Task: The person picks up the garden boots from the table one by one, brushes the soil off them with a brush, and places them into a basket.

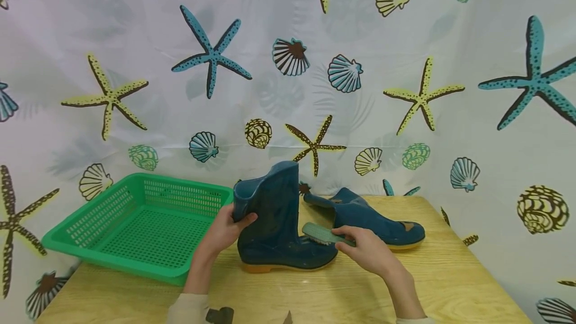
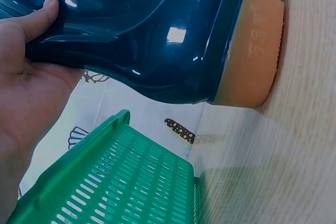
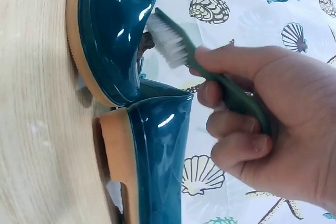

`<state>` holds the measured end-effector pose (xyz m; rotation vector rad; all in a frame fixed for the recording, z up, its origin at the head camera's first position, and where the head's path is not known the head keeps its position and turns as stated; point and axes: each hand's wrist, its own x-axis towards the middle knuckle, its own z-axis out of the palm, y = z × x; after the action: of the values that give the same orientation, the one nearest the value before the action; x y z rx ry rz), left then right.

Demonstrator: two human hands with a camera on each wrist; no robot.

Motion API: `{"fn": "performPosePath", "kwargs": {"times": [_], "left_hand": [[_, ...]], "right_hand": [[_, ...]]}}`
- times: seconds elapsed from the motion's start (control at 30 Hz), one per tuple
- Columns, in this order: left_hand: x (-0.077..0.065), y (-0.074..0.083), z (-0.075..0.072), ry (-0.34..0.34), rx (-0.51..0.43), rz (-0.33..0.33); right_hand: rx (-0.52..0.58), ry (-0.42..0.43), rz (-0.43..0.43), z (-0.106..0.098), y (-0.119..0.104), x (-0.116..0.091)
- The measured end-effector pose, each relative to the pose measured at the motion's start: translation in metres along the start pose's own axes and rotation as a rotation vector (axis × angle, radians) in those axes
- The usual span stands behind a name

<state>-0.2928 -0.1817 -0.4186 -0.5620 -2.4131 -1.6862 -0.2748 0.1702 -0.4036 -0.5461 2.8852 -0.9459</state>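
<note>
A blue rubber boot (image 1: 274, 234) with a tan sole stands upright on the table. My left hand (image 1: 227, 229) grips its shaft near the top, the thumb (image 2: 44, 17) lying along the glossy side. My right hand (image 1: 366, 249) holds a green-handled scrub brush (image 1: 319, 233), fingers curled round the handle. Its white bristles (image 3: 170, 43) face down at the top of the boot's toe, where a brown patch (image 3: 144, 45) shows. A second blue boot (image 1: 369, 216) rests behind and to the right, with a brown patch (image 1: 407, 226) on its toe and its shaft slumped back.
At the left stands a green plastic basket (image 1: 135, 259) with slotted sides, close to my left forearm. The wooden table (image 1: 432, 284) reaches back to a curtain (image 1: 279, 9) printed with starfish and shells. A small dark object (image 1: 220, 315) shows at the bottom edge beside my left sleeve.
</note>
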Motion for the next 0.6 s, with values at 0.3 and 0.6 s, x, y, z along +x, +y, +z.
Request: {"fn": "performPosePath", "kwargs": {"times": [0.3,0.6], "left_hand": [[0.001,0.000,0.001,-0.001,0.003,0.037],[0.000,0.001,0.002,-0.012,0.000,0.043]], "right_hand": [[-0.118,0.017,0.034,-0.017,0.001,-0.009],[-0.080,0.006,0.018,-0.025,0.008,-0.013]]}}
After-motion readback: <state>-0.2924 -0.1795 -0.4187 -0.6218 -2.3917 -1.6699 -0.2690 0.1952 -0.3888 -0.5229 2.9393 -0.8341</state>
